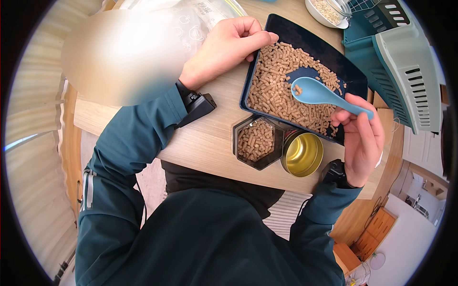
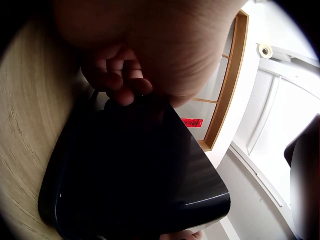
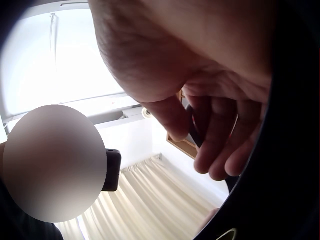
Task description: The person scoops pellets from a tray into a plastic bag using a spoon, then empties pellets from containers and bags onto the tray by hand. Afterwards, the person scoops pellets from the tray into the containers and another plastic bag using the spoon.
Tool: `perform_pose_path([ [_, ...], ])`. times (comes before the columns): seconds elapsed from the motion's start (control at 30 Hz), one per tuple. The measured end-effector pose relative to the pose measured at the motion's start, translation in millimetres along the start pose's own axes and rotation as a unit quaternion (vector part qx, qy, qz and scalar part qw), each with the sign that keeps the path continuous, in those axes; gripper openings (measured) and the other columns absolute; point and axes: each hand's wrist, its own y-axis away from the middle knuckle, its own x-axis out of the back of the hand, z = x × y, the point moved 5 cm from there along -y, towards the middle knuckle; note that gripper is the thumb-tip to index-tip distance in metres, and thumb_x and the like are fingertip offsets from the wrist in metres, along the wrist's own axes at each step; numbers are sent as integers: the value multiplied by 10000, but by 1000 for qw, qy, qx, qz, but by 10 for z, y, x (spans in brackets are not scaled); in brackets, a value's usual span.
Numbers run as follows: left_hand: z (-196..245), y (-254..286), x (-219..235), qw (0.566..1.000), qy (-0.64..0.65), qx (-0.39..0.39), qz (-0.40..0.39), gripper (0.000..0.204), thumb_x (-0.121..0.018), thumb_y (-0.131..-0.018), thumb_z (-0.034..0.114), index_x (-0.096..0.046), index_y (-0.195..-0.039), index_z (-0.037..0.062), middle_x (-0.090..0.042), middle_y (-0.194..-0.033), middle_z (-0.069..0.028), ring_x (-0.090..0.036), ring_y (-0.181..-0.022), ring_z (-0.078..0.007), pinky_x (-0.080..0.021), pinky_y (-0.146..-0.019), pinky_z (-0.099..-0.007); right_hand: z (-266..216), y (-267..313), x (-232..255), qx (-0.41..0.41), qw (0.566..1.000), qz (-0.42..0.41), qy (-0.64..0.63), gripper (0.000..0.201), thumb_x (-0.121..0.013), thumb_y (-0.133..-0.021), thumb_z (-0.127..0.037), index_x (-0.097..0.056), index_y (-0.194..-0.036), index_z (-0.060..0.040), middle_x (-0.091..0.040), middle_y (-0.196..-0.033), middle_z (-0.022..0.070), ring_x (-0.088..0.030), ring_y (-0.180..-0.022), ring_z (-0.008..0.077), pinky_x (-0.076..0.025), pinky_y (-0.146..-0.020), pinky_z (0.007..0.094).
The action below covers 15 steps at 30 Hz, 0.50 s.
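A dark navy tray (image 1: 305,34) on the table holds a spread of tan pellets (image 1: 272,86). At its upper left corner my left hand (image 1: 224,47) grips the rim, thumb on top; in the left wrist view its fingers (image 2: 114,82) curl against the tray's dark outer wall (image 2: 135,170). My right hand (image 1: 361,140) pinches the handle of a light blue spoon (image 1: 318,91) over the tray. A few pellets lie in the spoon's bowl. Close below the tray stand a hexagonal jar (image 1: 260,165) with pellets inside and a gold-lined round tin (image 1: 304,155).
A teal and grey slatted pet carrier (image 1: 403,71) stands right of the tray. Behind the tray is a white bowl (image 1: 329,19) with pale flakes. A clear plastic bag (image 1: 205,19) lies at the back left. The table's front edge (image 1: 214,170) runs close below the jar.
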Motion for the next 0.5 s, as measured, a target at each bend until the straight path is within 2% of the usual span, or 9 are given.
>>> perform_pose_path([
  [0.1, -13, -1, -1, 1000, 4, -2, 0, 308, -715, -1016, 266, -593, -783, 106, -700, -912, 46, -482, -708, -8, -406, -629, -205, -84, 43, -8, 95, 994, -59, 0, 384, -547, -1081, -207, -643, -1303, 91, -721, -982, 167, -683, -922, 256, -545, -859, 371],
  [0.17, -8, 2, 3, 1000, 4, -2, -1, 310, -715, -1016, 268, -591, -782, 107, -691, -898, 51, -482, -706, -8, -405, -628, -204, -193, 56, -109, 186, 961, -206, -1, 400, -550, -1073, -217, -633, -1301, 101, -708, -982, 187, -669, -912, 285, -541, -856, 389],
  [0.2, 2, 3, 5, 1000, -1, -3, -1, 312, -715, -1016, 269, -589, -781, 108, -693, -901, 50, -481, -706, -8, -404, -628, -204, -189, 58, -114, 187, 961, -206, -1, 400, -550, -1073, -217, -633, -1301, 101, -708, -982, 187, -669, -912, 285, -541, -856, 389],
  [0.27, 6, 4, 2, 1000, -6, -4, -1, 315, -714, -1017, 270, -587, -779, 108, -694, -903, 48, -481, -706, -8, -404, -628, -205, -196, 68, -62, 186, 975, -121, -12, 399, -552, -1065, -215, -644, -1285, 106, -699, -979, 183, -655, -893, 291, -539, -843, 390],
  [0.3, -1, 1, 1, 1000, -5, -3, 0, 316, -715, -1016, 270, -585, -778, 108, -691, -898, 49, -481, -705, -9, -403, -628, -206, -186, 87, -31, 149, 988, -39, 12, 352, -599, -1057, -176, -664, -1276, 92, -714, -1026, 164, -668, -912, 242, -537, -837, 350],
  [0.33, -5, -1, 1, 1000, -3, -3, 1, 317, -715, -1016, 270, -584, -777, 109, -687, -893, 50, -480, -703, -10, -401, -628, -206, -174, 74, -85, 149, 988, -38, 12, 352, -599, -1057, -176, -664, -1276, 92, -714, -1026, 164, -668, -912, 242, -537, -837, 350],
  [0.4, -6, -1, 4, 1000, -4, 1, 0, 316, -715, -1016, 269, -583, -777, 109, -683, -889, 51, -480, -704, -10, -400, -628, -207, -99, -3, -24, 93, 956, 120, 252, 305, -654, -1037, -115, -684, -1281, 65, -733, -1062, 124, -671, -919, 162, -517, -836, 280],
  [0.43, -8, -4, -2, 1000, -5, 5, -1, 316, -715, -1016, 267, -583, -777, 109, -679, -884, 51, -481, -706, -11, -399, -628, -209, -48, -39, -7, 90, 945, 108, 294, 278, -684, -1019, -69, -702, -1278, 29, -741, -1068, 77, -660, -912, 97, -493, -827, 228],
  [0.5, -17, -13, -8, 1000, 0, 3, -1, 313, -713, -1017, 265, -582, -778, 108, -674, -880, 52, -481, -710, -11, -398, -629, -209, -31, -52, -32, 87, 933, 95, 335, 228, -673, -1019, -68, -724, -1225, 15, -722, -997, 52, -646, -890, 97, -485, -805, 231],
])
